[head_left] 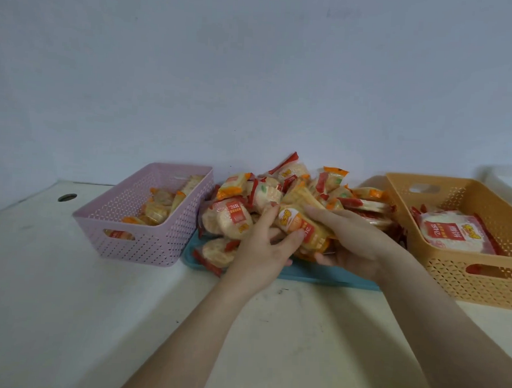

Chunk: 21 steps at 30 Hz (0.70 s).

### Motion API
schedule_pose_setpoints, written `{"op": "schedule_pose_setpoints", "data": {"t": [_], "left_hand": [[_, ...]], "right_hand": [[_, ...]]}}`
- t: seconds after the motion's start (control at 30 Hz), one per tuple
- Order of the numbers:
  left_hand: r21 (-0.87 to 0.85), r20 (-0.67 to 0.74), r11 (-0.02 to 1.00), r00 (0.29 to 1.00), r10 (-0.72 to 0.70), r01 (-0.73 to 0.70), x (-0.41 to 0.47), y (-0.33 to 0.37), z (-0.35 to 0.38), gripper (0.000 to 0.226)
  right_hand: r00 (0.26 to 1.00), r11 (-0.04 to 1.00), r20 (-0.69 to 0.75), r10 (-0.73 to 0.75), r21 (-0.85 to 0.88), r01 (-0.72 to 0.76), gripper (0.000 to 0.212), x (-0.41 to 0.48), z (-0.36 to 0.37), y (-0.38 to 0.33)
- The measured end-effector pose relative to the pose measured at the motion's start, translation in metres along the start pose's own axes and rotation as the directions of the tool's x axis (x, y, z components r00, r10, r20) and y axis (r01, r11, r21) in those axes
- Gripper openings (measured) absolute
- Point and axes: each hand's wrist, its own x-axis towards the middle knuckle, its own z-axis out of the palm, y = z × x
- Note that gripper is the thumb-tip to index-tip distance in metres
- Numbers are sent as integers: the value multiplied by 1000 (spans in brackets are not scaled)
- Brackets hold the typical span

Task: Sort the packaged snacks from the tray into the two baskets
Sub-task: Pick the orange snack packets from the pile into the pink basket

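Observation:
A heap of packaged snacks (pixel 278 195), red-wrapped and orange-wrapped, lies on a teal tray (pixel 318 274) at the middle of the table. My left hand (pixel 260 254) and my right hand (pixel 356 245) meet over the front of the heap, both closed around one orange-wrapped snack pack (pixel 299 226). The pink basket (pixel 144 235) on the left holds several orange-wrapped packs. The orange basket (pixel 460 266) on the right holds red-wrapped packs (pixel 453 233).
The pale table (pixel 91 318) runs up to a plain wall close behind the tray. A round cable hole (pixel 67 197) sits at the far left of the table. Something white (pixel 501 182) stands behind the orange basket.

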Motion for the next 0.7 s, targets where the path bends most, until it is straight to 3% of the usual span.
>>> {"op": "schedule_pose_setpoints", "data": {"t": [0.1,0.2,0.27,0.33,0.43,0.5,0.53,0.63,0.7], "left_hand": [[55,-208,994,972,105,-95,3,17,-29,29],[313,-387,943,891,237,-114,-1,26,-86,17],[501,-487,866,824,288,-6,-8,28,-123,13],[554,-559,826,782,275,106,-15,27,-157,13],[629,-626,725,736,258,281,-16,16,-201,25],[645,-687,612,698,202,457,-15,9,-219,37],[605,-720,602,681,134,521,-13,5,-226,43],[424,-716,677,680,-155,602,-8,-1,-252,48],[398,-700,697,689,-189,596,-10,-2,-261,35]], "right_hand": [[999,993,15,-45,106,43,29,0,24,-10],[995,986,72,-70,153,59,19,14,72,-26],[991,983,113,-67,179,46,22,29,105,-36],[987,977,151,-59,212,26,33,43,138,-46],[973,961,210,-96,273,36,30,60,174,-55],[973,989,210,-97,128,71,27,68,185,-47],[979,996,180,-91,2,92,27,70,188,-40],[996,973,28,-85,-214,89,27,79,191,-16],[1000,977,16,-4,-212,7,23,80,195,-5]]}}
